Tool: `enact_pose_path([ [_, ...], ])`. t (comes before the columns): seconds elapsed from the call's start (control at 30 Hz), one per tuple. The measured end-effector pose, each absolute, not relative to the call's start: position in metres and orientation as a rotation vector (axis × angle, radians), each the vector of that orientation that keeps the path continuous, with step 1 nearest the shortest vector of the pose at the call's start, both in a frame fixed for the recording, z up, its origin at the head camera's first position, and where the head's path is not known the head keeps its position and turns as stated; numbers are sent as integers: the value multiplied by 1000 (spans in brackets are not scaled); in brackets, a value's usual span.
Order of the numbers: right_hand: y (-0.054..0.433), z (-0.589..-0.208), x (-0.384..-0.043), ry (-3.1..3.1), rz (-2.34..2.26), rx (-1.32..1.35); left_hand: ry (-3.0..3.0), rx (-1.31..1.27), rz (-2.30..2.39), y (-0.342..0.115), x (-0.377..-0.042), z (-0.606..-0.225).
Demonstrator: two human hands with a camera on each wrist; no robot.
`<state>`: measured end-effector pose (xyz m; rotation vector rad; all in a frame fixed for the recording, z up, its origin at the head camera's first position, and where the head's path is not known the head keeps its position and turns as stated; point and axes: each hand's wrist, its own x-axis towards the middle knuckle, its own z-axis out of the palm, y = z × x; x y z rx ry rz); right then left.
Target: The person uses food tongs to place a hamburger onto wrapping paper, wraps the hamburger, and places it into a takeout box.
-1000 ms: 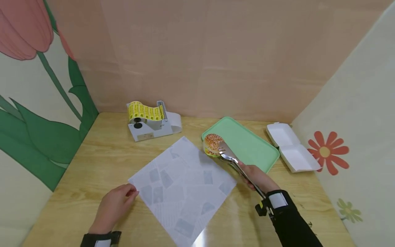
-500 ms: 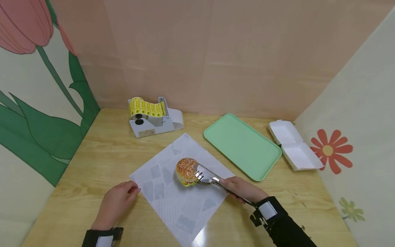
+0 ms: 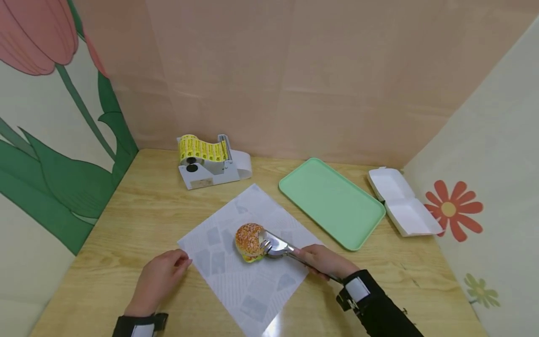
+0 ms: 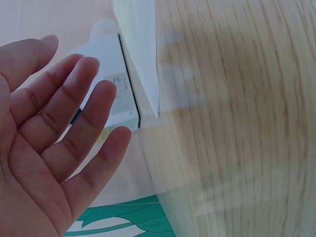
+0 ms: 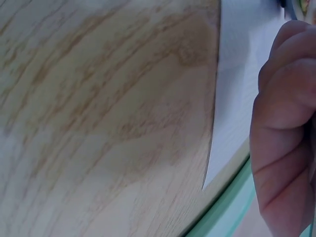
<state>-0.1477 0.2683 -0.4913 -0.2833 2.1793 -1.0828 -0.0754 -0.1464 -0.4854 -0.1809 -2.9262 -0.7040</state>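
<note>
A sesame-bun hamburger [image 3: 248, 238] is over the middle of a printed sheet of wrapping paper [image 3: 252, 304], which lies with one corner pointing away from me. My right hand [image 3: 326, 261] grips metal serving tongs [image 3: 281, 247], whose ends sit at the burger's right side. In the right wrist view the fingers [image 5: 281, 123] are curled, and the tongs' handle is mostly hidden. Beside the paper's left corner is my left hand [image 3: 160, 277]. The left wrist view has its fingers [image 4: 94, 118] loosely bent with nothing in them.
A light green tray [image 3: 332, 201] lies behind and right of the paper. Farther right, a white clamshell box [image 3: 400, 199] stands with its lid raised. At the back left is a label dispenser [image 3: 210, 164] with a yellow roll. Fabric walls enclose the table.
The tongs in my right hand have carried the burger from the tray's left end leftward and nearer, over the paper's middle. My left hand has stayed almost still.
</note>
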Motion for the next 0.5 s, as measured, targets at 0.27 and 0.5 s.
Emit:
enact_pose_path([
  [0.27,267,-493,-148,2186,-1039,-243,-2934,-180,-703,-147,-74,-484],
  [0.5,267,-491,-147,2173,-1037,-230,-2916,-182,-711,-146,-73,-484],
])
